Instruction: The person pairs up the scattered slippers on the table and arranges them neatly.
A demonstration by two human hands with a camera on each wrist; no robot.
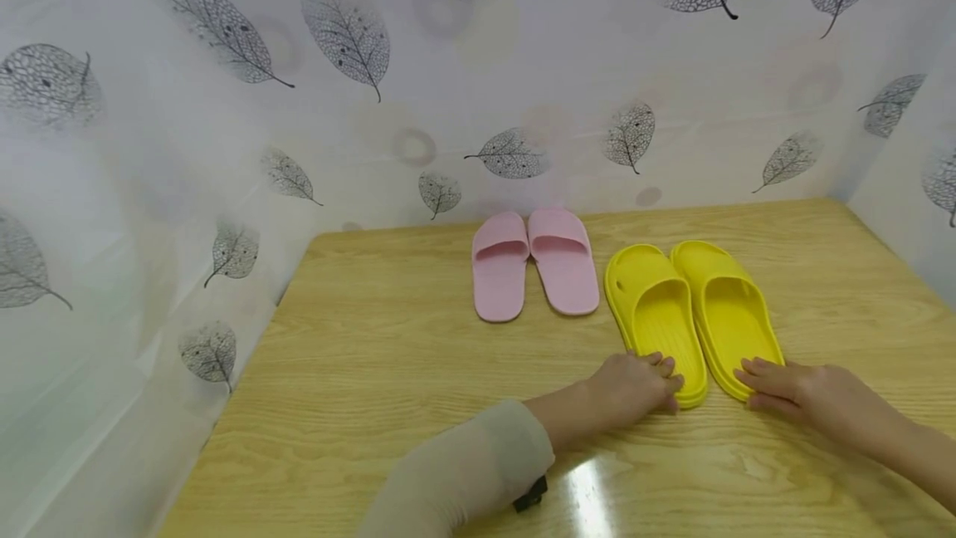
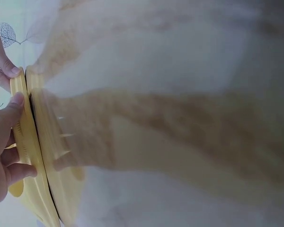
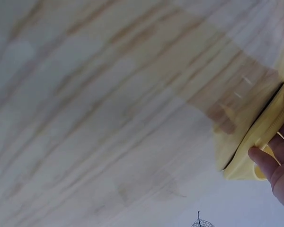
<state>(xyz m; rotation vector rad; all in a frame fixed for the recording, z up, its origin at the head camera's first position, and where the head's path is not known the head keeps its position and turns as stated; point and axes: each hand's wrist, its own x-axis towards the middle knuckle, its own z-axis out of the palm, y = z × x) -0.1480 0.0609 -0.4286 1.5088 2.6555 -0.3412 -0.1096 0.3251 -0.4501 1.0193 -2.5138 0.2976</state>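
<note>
A pair of yellow slippers lies side by side on the wooden table, toes pointing away. My left hand (image 1: 635,388) holds the heel end of the left yellow slipper (image 1: 657,314), its fingers over the rim. In the left wrist view, the thumb and fingers (image 2: 23,170) sit along that slipper's edge. My right hand (image 1: 821,401) grips the heel end of the right yellow slipper (image 1: 732,318) from its outer side. The right wrist view shows fingers (image 3: 262,161) against the slipper's side (image 3: 246,151); part of this hand is cut off by the frame.
Two pink slippers (image 1: 500,272) stand at the table's back, left of the yellow pair, toes near the leaf-patterned curtain (image 1: 373,148). The curtain closes off the back and both sides of the wooden table (image 1: 373,355). A small black object (image 1: 530,495) shows beside the left sleeve.
</note>
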